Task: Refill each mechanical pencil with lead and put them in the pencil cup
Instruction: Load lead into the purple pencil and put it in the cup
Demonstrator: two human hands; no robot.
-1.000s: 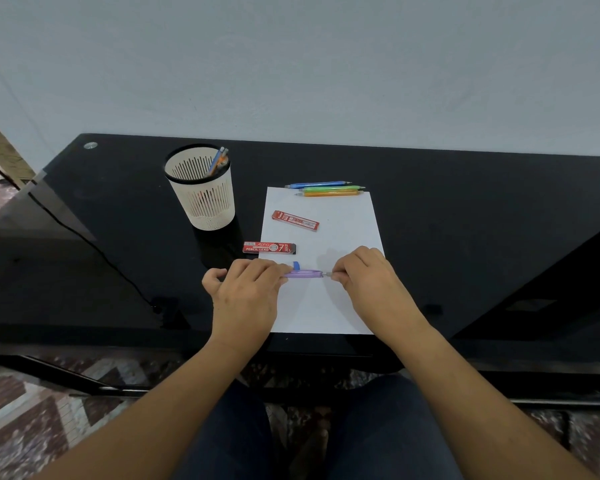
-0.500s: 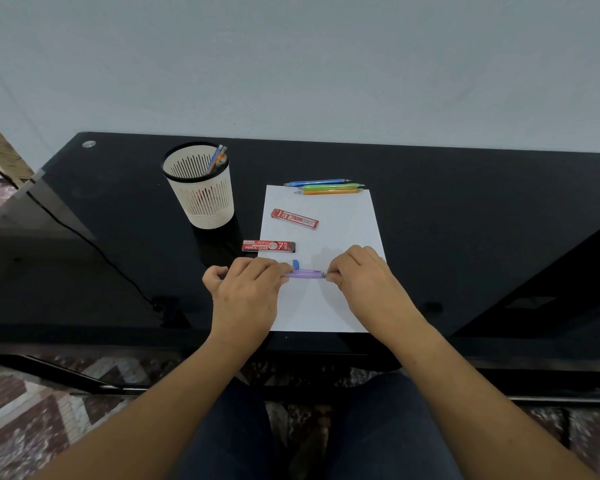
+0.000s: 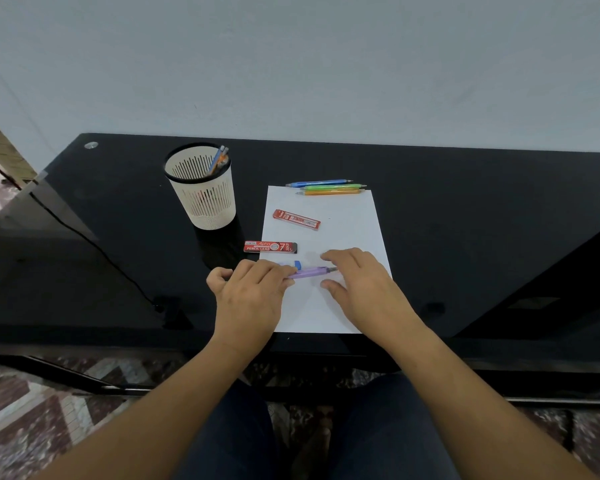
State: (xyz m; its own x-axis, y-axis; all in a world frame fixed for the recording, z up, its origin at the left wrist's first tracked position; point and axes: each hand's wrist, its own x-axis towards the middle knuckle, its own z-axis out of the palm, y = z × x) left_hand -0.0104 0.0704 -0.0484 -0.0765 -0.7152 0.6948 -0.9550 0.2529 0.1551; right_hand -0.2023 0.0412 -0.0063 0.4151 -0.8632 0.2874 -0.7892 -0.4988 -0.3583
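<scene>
Purple pencil point(image 3: 309, 272) is the one in work. The left hand point(image 3: 253, 294) pinches its rear end over the white paper point(image 3: 326, 308). The right hand point(image 3: 362, 284) lies loose near its tip, fingers relaxed and holding nothing. A blue cap point(image 3: 297, 264) lies just beside. Further off are two red lead cases point(image 3: 270, 247). Three pencils point(image 3: 328, 187) seem still unfilled, and a few already stand in the pencil cup point(image 3: 203, 202).

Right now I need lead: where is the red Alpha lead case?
Head view, left of centre: the red Alpha lead case lies across the left edge of the white paper, just beyond the left hand.
</scene>
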